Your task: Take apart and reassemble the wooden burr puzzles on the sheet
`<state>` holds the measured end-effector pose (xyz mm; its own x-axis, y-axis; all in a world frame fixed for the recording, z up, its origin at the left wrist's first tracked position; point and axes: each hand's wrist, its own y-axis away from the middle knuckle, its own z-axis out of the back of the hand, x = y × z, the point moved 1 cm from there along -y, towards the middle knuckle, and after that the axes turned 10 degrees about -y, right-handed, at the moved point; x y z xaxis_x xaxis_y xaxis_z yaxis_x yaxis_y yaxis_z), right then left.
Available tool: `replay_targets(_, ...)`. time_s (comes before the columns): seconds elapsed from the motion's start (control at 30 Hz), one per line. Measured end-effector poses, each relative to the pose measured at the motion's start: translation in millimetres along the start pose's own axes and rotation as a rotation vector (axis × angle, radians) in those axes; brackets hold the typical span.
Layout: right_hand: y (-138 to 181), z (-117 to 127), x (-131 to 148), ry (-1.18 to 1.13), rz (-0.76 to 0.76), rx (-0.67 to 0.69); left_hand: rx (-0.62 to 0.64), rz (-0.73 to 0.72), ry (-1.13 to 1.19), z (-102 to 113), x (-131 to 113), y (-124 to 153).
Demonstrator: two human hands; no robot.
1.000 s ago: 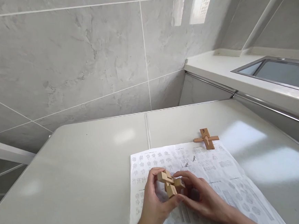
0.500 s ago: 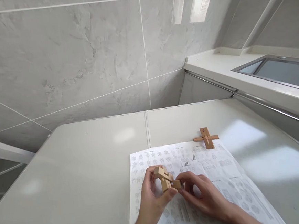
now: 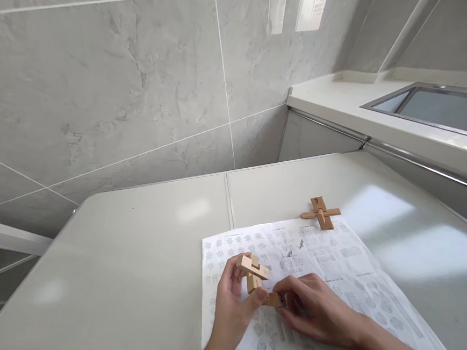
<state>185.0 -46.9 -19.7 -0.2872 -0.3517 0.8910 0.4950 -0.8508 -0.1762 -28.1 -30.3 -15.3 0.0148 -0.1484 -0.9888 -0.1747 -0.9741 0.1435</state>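
Gripping notched wooden blocks (image 3: 246, 264) is the left hand (image 3: 236, 307); fingers of the right hand (image 3: 320, 308) pinch a bar (image 3: 274, 300): likely light, stiff, best held by flat sides.

Smooth wooden blocks (image 3: 252, 269); glossy tabletop (image 3: 144, 268)

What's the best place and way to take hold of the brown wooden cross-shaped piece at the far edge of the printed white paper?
Probably by the slim right end of the brown wooden cross, pinched from the right: that end juts past the wide flat plank, so a pinch could close on its two long sides.
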Motion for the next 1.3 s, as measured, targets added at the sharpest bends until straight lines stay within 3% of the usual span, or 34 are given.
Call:
replay_targets(0.23,-6.8,3.0,-2.4,0.109,0.057,-0.134,0.040,0.015,0.003,0.9,2.0,0.0)
replay_targets(0.47,-5.9,0.3,-16.3,0.288,0.032,-0.311,-0.003,0.041,-0.161,-0.3,-5.8,1.9)
replay_targets(0.67,-5.3,-1.4,-21.5,0.349,-0.043,-0.350,-0.005,0.045,-0.198,-2.8,-8.6,2.7)
replay_targets(0.77,-5.5,1.9,-15.6,0.255,-0.040,-0.362,0.008,0.039,-0.219,-3.4,-9.2,3.2)
replay_targets(0.93,-5.0,7.0,-4.2,-0.029,0.027,-0.294,0.076,0.006,-0.240,-5.3,-12.5,3.9)
replay_targets(1.17,-5.3,4.8,-6.7,-0.079,0.114,-0.199,0.136,-0.111,-0.260,-8.7,-8.7,6.1)
replay_targets(1.3,-6.4,8.5,0.1,-0.206,0.093,-0.113,0.134,-0.147,-0.265,-7.3,-7.3,5.1)
